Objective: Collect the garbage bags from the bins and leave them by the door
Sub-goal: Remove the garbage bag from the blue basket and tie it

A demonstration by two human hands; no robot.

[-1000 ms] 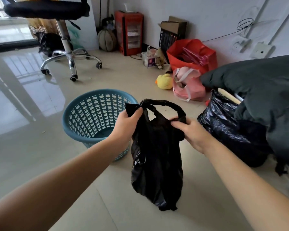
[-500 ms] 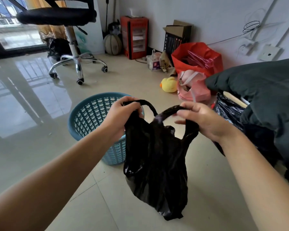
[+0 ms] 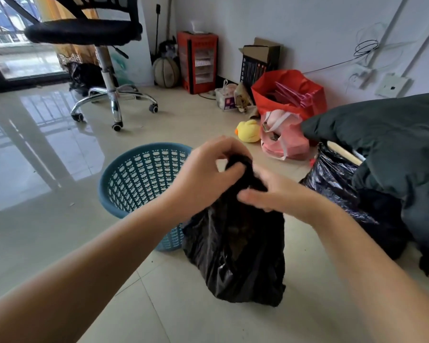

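While the blue bin [image 3: 144, 184] sits emptied, I note both hands, left hand [image 3: 203, 174] and right hand [image 3: 278, 194], pinching the black garbage bag [image 3: 235, 253] neck just beside it; carrying to the door remains.

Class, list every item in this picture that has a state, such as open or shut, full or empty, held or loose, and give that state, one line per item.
Black garbage bag: out of the bin, top gathered, held up.
Left hand: fingers pinching the bag's top.
Right hand: pressed against the bag's neck.
Blue bin: upright, unlined.
Red bag: open, stuffed.
Pink bag: open.
Office chair: upright, unoccupied.
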